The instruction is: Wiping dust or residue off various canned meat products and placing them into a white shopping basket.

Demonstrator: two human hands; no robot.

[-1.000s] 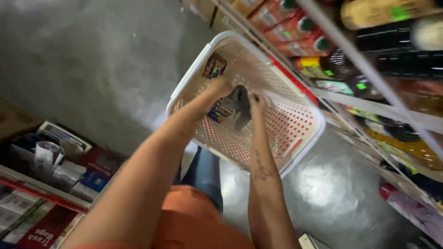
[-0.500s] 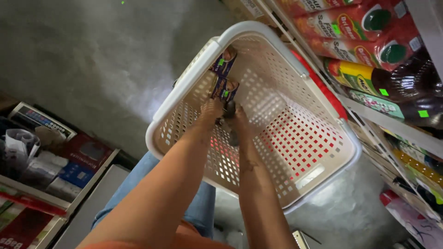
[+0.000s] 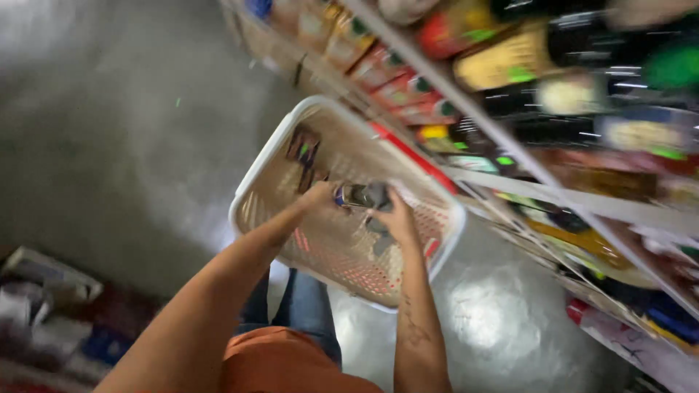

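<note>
A small dark packet (image 3: 362, 195) sits between both hands over the middle of the white perforated basket (image 3: 271, 156). The left hand (image 3: 318, 196) grips its 9 o'clock end, the right hand (image 3: 393, 215) its 3 o'clock end; blur hides the exact finger closure. Similar dark packets (image 3: 303, 148) lie inside toward 11 o'clock. Stocked shelves (image 3: 553, 109) run at 2 o'clock. Step in hand appears to be placing the packet; lowering it calls for a controlled release.

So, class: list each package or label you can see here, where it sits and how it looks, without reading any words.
Small dark packet: held between both hands over the basket, blurred.
Dark packets: inside the white basket, far end.
Red cartons: upper shelf, green caps.
Yellow package: shelf top, green tag.
</note>
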